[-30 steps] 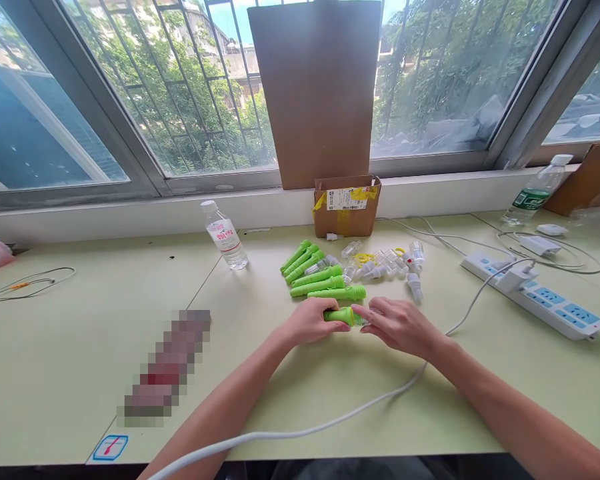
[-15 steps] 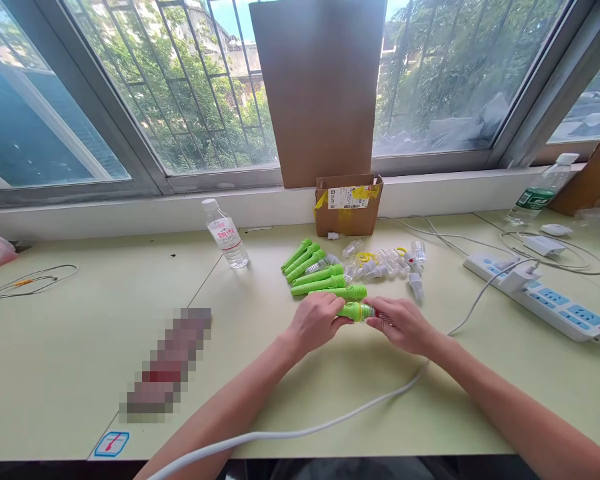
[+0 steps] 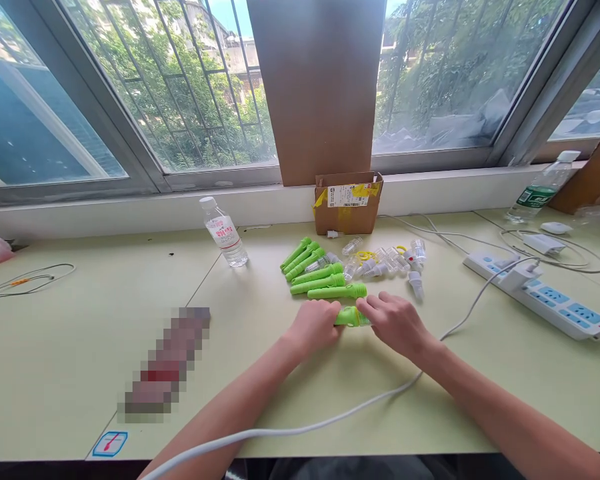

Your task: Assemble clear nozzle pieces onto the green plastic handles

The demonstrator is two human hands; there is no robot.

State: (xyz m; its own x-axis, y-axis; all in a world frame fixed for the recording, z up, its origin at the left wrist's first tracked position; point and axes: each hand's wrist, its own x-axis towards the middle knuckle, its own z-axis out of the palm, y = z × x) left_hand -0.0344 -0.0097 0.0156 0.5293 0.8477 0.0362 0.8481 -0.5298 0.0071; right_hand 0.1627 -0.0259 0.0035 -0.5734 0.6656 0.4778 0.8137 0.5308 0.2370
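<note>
Both hands meet over one green plastic handle (image 3: 349,316) lying low on the pale green table (image 3: 105,333). My left hand (image 3: 314,327) is closed around its left end. My right hand (image 3: 394,321) is closed over its right end, where a clear part was visible earlier; that part is hidden now. Just beyond them lies a row of several green handles (image 3: 320,273). To its right is a scatter of small clear plastic pieces (image 3: 390,263) with yellow and red bits among them.
A water bottle (image 3: 224,233) stands left of the handles. A small open cardboard box (image 3: 349,203) and a tall cardboard sheet (image 3: 320,87) stand against the window. A white power strip (image 3: 540,297) lies to the right, its cable (image 3: 330,420) crossing near the table's front edge.
The hands lifted the green handle slightly half a second ago and have lowered it back toward the table. The right hand now covers the clear end that showed before.
</note>
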